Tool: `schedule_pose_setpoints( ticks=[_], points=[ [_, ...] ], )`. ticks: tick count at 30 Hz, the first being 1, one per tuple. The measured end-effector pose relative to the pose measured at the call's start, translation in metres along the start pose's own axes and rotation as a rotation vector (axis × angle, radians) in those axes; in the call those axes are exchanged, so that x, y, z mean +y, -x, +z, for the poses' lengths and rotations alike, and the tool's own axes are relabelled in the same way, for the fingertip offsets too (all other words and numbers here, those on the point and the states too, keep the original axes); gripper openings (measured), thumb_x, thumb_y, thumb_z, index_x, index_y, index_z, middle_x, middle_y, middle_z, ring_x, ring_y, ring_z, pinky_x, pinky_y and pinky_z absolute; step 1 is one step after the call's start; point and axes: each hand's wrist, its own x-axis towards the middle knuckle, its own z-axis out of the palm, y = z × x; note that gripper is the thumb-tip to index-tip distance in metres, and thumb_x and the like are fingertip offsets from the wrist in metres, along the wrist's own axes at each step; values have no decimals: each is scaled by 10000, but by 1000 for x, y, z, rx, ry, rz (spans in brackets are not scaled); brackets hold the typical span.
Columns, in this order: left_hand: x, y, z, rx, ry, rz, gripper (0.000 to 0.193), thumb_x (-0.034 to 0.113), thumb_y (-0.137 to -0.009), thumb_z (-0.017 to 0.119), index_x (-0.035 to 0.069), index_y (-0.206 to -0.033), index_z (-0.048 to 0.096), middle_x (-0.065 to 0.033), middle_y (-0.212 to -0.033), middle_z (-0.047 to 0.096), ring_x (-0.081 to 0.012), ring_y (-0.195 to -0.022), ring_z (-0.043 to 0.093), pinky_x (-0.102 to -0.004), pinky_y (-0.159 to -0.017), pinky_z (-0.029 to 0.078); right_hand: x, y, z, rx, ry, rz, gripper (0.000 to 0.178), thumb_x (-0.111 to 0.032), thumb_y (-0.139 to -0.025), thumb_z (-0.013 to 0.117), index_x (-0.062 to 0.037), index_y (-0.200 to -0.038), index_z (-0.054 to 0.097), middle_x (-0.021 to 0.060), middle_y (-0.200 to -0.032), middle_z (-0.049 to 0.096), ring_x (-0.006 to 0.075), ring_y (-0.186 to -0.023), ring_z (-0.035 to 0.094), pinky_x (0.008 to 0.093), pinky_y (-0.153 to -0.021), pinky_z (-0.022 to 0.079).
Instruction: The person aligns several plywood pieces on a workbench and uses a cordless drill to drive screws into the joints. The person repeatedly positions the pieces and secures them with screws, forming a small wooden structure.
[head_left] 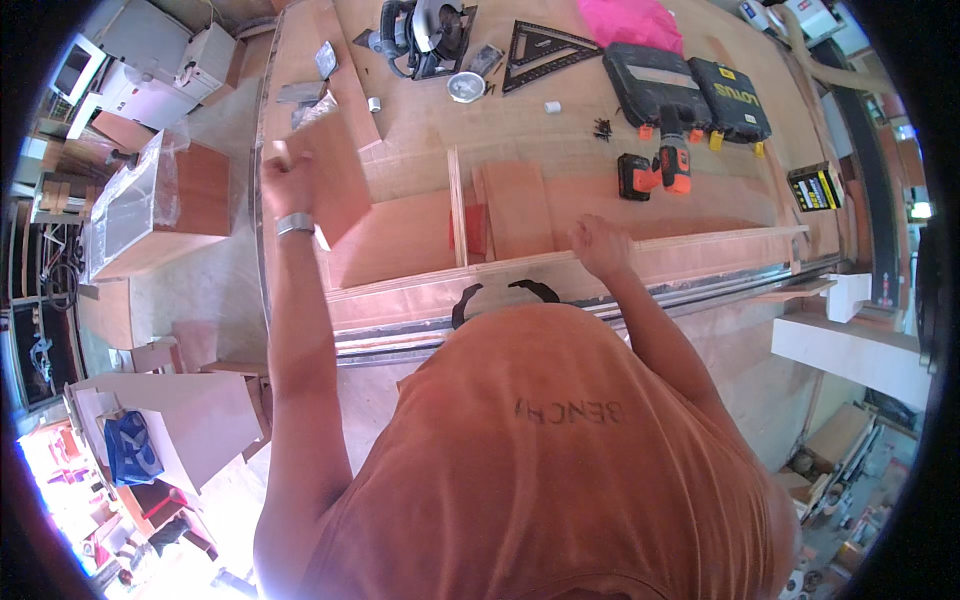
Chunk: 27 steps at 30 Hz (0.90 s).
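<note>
My left hand (287,185), with a watch on its wrist, grips the edge of a thin reddish plywood piece (338,185). The piece is raised and tilted above the left part of the worktable. My right hand (602,248) is closed, just above a long plywood strip (690,248) along the near edge. Its curled fingers hide whatever they may hold. Between the hands, a narrow plywood divider (458,210) meets the long strip. Just right of it lie a flat wooden board (515,208) and a red item (468,230), partly covered.
A cordless drill (668,172), a black tool case (655,88) and a smaller case (728,100) lie at right. Farther back are a circular saw (425,35), a black speed square (545,55), a small round dish (466,87) and scattered screws (602,129). Cabinets (160,205) stand left.
</note>
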Motion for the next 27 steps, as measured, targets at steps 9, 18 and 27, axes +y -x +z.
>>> schedule_pose_setpoints(
  ticks=[9,18,27],
  points=[
    [66,51,-177,-98,1331,-95,255,100,-928,621,-18,-1143,554,-144,-1157,627,-269,-1058,619,-464,-917,526,-26,16,-33,256,-171,-258,284,-261,-858,668,-65,-1065,668,131,-1062,676,325,-984,639,457,-866,500],
    [78,164,-129,-492,1604,-521,338,156,-937,602,69,-1260,551,-86,-1203,629,-262,-1115,604,-459,-990,493,-88,77,-68,-336,-1290,-143,552,-414,-962,589,-35,-1347,476,104,-1125,633,180,-1015,607,315,-912,469],
    [151,307,-77,-524,1605,-738,334,150,-995,477,32,-1306,510,-131,-1276,589,-303,-1217,536,-496,-1078,403,-22,124,-84,-546,-1773,-79,498,-390,-946,610,-69,-1311,499,73,-1111,653,187,-950,653,352,-827,535]
  ],
)
